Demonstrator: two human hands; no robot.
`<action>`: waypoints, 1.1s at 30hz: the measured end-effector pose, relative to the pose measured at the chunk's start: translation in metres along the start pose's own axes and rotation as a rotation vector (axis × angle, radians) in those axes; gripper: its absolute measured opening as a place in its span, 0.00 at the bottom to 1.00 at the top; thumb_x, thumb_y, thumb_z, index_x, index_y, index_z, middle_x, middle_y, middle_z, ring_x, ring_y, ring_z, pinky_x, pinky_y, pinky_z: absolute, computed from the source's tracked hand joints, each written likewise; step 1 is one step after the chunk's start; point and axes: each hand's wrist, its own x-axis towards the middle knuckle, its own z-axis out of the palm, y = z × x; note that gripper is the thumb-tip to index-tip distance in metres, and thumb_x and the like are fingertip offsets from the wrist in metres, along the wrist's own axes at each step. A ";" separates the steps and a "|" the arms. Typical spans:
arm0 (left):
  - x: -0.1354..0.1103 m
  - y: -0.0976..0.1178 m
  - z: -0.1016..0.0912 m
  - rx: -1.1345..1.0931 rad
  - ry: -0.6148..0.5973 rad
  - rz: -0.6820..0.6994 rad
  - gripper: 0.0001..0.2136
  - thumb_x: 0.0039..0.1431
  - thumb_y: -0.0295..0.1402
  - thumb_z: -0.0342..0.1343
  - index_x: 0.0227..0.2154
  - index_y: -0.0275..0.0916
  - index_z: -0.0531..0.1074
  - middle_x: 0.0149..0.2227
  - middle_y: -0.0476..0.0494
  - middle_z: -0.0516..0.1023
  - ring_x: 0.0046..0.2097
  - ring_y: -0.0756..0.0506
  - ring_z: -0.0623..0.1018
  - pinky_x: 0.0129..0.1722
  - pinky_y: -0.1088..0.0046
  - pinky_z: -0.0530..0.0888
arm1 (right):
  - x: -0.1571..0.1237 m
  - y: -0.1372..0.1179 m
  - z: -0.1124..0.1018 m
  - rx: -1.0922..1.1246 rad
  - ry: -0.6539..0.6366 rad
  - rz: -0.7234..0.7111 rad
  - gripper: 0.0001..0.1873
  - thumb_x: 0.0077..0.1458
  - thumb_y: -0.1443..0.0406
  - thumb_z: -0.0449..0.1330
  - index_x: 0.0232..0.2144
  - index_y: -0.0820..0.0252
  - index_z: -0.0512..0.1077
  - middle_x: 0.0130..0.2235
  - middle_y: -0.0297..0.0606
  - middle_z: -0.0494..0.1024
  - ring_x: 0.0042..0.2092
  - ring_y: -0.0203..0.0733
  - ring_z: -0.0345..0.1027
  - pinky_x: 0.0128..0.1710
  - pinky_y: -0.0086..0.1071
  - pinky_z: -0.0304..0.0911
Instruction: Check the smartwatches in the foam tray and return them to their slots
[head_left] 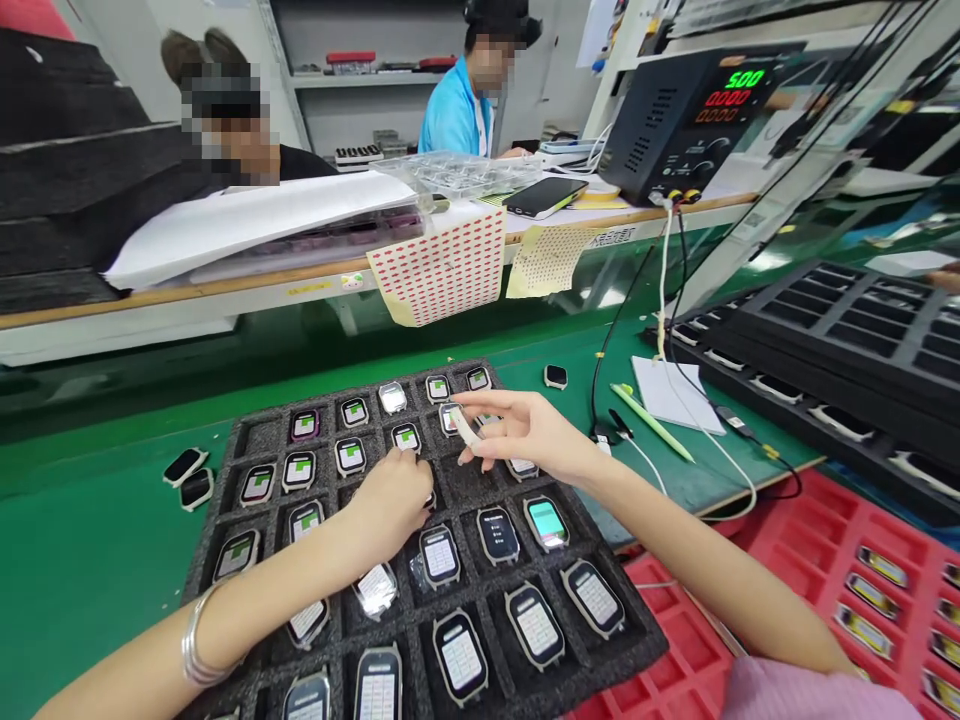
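Observation:
A black foam tray (637,640) on the green bench holds several small smartwatch bodies (439,555) in its pockets, some with lit screens. My left hand (390,500) rests knuckles-up on the middle of the tray, fingers curled over a watch body in a pocket that it mostly hides. My right hand (517,430) hovers just above the tray's far right pockets, pinching a thin pale film strip (465,427) between thumb and forefinger.
Loose watch bodies (184,465) lie left of the tray, one more (555,376) beyond it. A green pen (651,422), white pad and cables sit at right. Black trays (847,350) and a red tray (825,560) lie right. Two people sit across the raised shelf, near a power supply (690,120).

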 end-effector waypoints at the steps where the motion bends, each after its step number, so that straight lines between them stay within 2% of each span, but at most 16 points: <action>1: -0.001 -0.003 0.001 -0.034 0.015 -0.008 0.09 0.50 0.25 0.58 0.36 0.28 0.72 0.37 0.30 0.74 0.42 0.33 0.74 0.42 0.57 0.71 | 0.001 -0.001 0.004 0.059 0.002 -0.013 0.31 0.46 0.66 0.69 0.52 0.67 0.65 0.35 0.41 0.76 0.31 0.40 0.73 0.29 0.31 0.69; 4: -0.010 -0.018 0.006 -0.181 0.079 -0.020 0.14 0.53 0.30 0.57 0.43 0.32 0.69 0.40 0.37 0.73 0.43 0.40 0.74 0.43 0.63 0.73 | 0.006 0.002 0.016 0.153 0.030 -0.073 0.26 0.43 0.70 0.69 0.46 0.64 0.68 0.35 0.37 0.74 0.29 0.36 0.70 0.23 0.25 0.67; 6: -0.019 -0.028 0.006 -0.460 0.145 -0.032 0.18 0.53 0.31 0.57 0.47 0.35 0.67 0.43 0.39 0.72 0.43 0.43 0.74 0.44 0.66 0.73 | 0.010 0.006 0.023 0.175 0.039 -0.102 0.26 0.42 0.71 0.70 0.45 0.61 0.67 0.36 0.35 0.72 0.28 0.33 0.68 0.21 0.23 0.66; 9: -0.033 -0.040 0.002 -1.011 0.236 -0.090 0.20 0.52 0.32 0.60 0.48 0.37 0.66 0.45 0.40 0.71 0.46 0.44 0.74 0.47 0.67 0.72 | 0.015 0.009 0.034 0.171 0.031 -0.094 0.28 0.46 0.72 0.67 0.48 0.58 0.63 0.32 0.32 0.71 0.27 0.33 0.68 0.19 0.22 0.65; 11: -0.039 -0.045 -0.003 -1.245 0.279 -0.138 0.20 0.49 0.30 0.62 0.47 0.37 0.67 0.46 0.40 0.73 0.47 0.44 0.73 0.50 0.68 0.69 | 0.019 0.009 0.042 0.168 0.039 -0.081 0.29 0.47 0.72 0.66 0.50 0.58 0.62 0.31 0.32 0.72 0.25 0.32 0.67 0.17 0.20 0.63; 13: -0.044 -0.046 -0.007 -1.415 0.320 -0.167 0.21 0.46 0.27 0.64 0.45 0.37 0.70 0.44 0.42 0.75 0.48 0.45 0.73 0.51 0.70 0.67 | 0.022 0.007 0.050 0.164 0.041 -0.072 0.30 0.45 0.72 0.66 0.51 0.59 0.62 0.34 0.35 0.73 0.25 0.32 0.66 0.15 0.19 0.62; 15: -0.048 -0.045 -0.009 -1.575 0.329 -0.195 0.22 0.42 0.24 0.65 0.43 0.38 0.71 0.42 0.43 0.76 0.47 0.45 0.73 0.48 0.73 0.67 | 0.023 0.006 0.056 0.162 0.031 -0.073 0.32 0.45 0.72 0.65 0.52 0.59 0.62 0.37 0.37 0.74 0.26 0.32 0.66 0.15 0.19 0.61; 17: -0.051 -0.042 -0.008 -1.715 0.309 -0.244 0.23 0.39 0.22 0.65 0.42 0.40 0.71 0.40 0.45 0.77 0.43 0.47 0.74 0.41 0.75 0.68 | 0.024 0.006 0.060 0.156 0.032 -0.084 0.30 0.47 0.71 0.63 0.53 0.60 0.62 0.34 0.36 0.74 0.25 0.33 0.66 0.15 0.20 0.60; 19: -0.054 -0.037 -0.006 -1.816 0.275 -0.276 0.23 0.38 0.20 0.62 0.41 0.41 0.70 0.39 0.46 0.78 0.38 0.49 0.73 0.35 0.77 0.66 | 0.023 0.007 0.063 0.132 0.054 -0.090 0.24 0.51 0.69 0.59 0.53 0.61 0.64 0.29 0.33 0.73 0.23 0.33 0.66 0.14 0.20 0.59; 21: -0.056 -0.033 -0.003 -1.878 0.263 -0.259 0.22 0.38 0.18 0.58 0.41 0.41 0.70 0.38 0.46 0.78 0.36 0.49 0.71 0.34 0.77 0.64 | 0.021 0.009 0.064 0.088 0.094 -0.084 0.20 0.55 0.67 0.56 0.51 0.62 0.66 0.28 0.33 0.72 0.21 0.32 0.65 0.14 0.21 0.57; 26: -0.058 -0.030 0.002 -1.916 0.262 -0.223 0.22 0.41 0.17 0.52 0.43 0.39 0.70 0.36 0.47 0.76 0.37 0.49 0.70 0.38 0.75 0.65 | 0.017 0.013 0.066 0.011 0.156 -0.071 0.17 0.58 0.61 0.58 0.47 0.62 0.68 0.32 0.38 0.76 0.18 0.29 0.61 0.13 0.22 0.50; 29: -0.058 -0.030 0.001 -1.984 0.264 -0.178 0.23 0.43 0.18 0.51 0.45 0.38 0.69 0.39 0.45 0.75 0.41 0.46 0.72 0.42 0.71 0.67 | 0.015 0.014 0.066 0.003 0.160 -0.075 0.16 0.59 0.60 0.58 0.47 0.62 0.69 0.31 0.38 0.76 0.18 0.30 0.62 0.14 0.23 0.50; 33: -0.060 -0.028 -0.003 -2.051 0.242 -0.138 0.17 0.54 0.22 0.50 0.47 0.38 0.68 0.43 0.40 0.73 0.45 0.40 0.75 0.45 0.61 0.71 | 0.010 0.014 0.064 -0.046 0.169 -0.081 0.15 0.61 0.59 0.55 0.47 0.59 0.71 0.28 0.35 0.73 0.19 0.33 0.65 0.14 0.24 0.52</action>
